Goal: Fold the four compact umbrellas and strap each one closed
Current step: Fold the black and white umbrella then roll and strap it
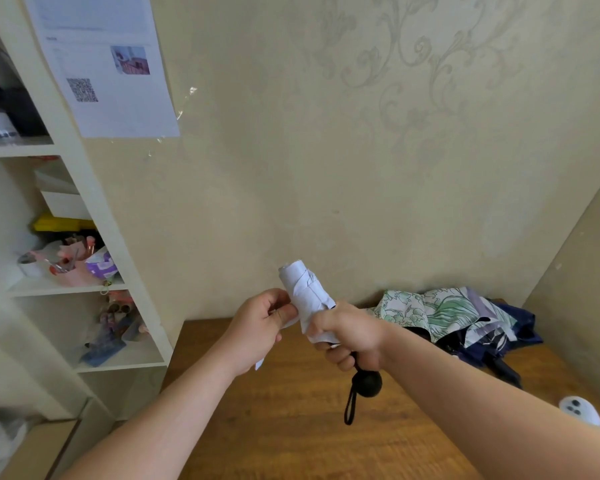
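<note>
My right hand (352, 336) grips the rolled white umbrella (305, 292) above the table (291, 427); my left hand (260, 325) pinches its strap (289, 322).

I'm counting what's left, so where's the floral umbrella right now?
In the head view, the floral umbrella lies unfolded on the wooden table, far right by the wall, atop a navy umbrella.

home room | patterned wallpaper (413, 81) | cluttered white shelf unit (94, 237) | wooden table (291, 427)

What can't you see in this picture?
- Strap: the left hand pinches something white beside the white umbrella; fingers hide it.
- Umbrella's lower part: the right hand covers it.
- Umbrella pile: overlapping cloth hides the count.
- Shelf items: blurred.
</note>
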`<state>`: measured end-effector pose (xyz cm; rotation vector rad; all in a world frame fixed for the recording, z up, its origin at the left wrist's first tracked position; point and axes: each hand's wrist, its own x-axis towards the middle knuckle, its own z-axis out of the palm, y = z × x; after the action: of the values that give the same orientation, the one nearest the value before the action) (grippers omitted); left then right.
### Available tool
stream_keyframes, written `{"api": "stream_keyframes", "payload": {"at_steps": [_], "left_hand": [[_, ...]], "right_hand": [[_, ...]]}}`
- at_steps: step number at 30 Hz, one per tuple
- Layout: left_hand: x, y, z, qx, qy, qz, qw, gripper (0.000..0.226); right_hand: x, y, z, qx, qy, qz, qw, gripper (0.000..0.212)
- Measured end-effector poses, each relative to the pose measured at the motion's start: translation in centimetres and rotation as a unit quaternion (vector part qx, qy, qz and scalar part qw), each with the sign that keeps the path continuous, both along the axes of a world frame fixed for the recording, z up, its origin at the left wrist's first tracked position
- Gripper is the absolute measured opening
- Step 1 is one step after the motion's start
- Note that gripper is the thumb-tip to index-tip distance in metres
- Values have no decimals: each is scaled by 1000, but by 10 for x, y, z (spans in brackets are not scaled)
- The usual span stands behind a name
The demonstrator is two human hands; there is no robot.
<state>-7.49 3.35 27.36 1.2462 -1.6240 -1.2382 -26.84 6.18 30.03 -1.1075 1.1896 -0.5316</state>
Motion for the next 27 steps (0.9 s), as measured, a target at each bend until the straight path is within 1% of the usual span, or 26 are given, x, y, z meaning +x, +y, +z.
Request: {"api": "stream_keyframes", "payload": {"at_steps": [1, 2, 5, 7, 9, 10, 12, 14, 16, 18, 20, 21, 22, 24, 27], "left_hand": [[0, 0, 3, -6, -4, 0, 1000, 16], [-1, 0, 5, -6, -2, -7, 1000, 25], [-1, 5, 12, 19, 21, -44, 999, 62], [-1, 9, 15, 18, 36, -51, 998, 77], [-2, 12, 19, 2, 51, -53, 997, 81], [-3, 13, 20, -6, 55, -52, 997, 80], [-3, 13, 22, -23, 52, -44, 997, 71], [-1, 12, 23, -43, 29, -28, 998, 67], [1, 11, 22, -65, -4, -10, 998, 64], [1, 11, 20, -84, -32, 22, 996, 61], [-1, 11, 18, -98, -56, 60, 992, 60], [-2, 12, 17, -105, -66, 75, 989, 59], [-4, 12, 16, -111, -73, 87, 987, 58], [-6, 12, 15, -116, -78, 110, 984, 54], [-10, 13, 16, -98, -57, 131, 985, 51]], "right_hand": [[0, 0, 1, 22, -11, 16, 1000, 11], [-1, -2, 2, 40, -19, 36, 998, 12], [-7, -5, 1, 94, -47, 98, 990, 12], [-10, -6, -1, 121, -78, 126, 981, 14], [-12, -7, -4, 128, -102, 141, 976, 15], [-12, -7, -5, 128, -111, 143, 975, 16], [-13, -10, -8, 114, -112, 140, 977, 30], [-15, -12, -10, 80, -83, 119, 986, 47], [-14, -12, -9, 35, -62, 76, 995, 51], [-10, -10, -8, -24, -19, 44, 999, 44], [-2, -7, -10, -97, 30, 14, 995, 25], [2, -5, -13, -128, 52, -14, 990, 19], [5, -4, -17, -156, 80, -48, 983, 19], [10, 1, -22, -210, 159, -115, 958, 27], [15, 12, -30, -312, 281, -143, 896, 45]]}}
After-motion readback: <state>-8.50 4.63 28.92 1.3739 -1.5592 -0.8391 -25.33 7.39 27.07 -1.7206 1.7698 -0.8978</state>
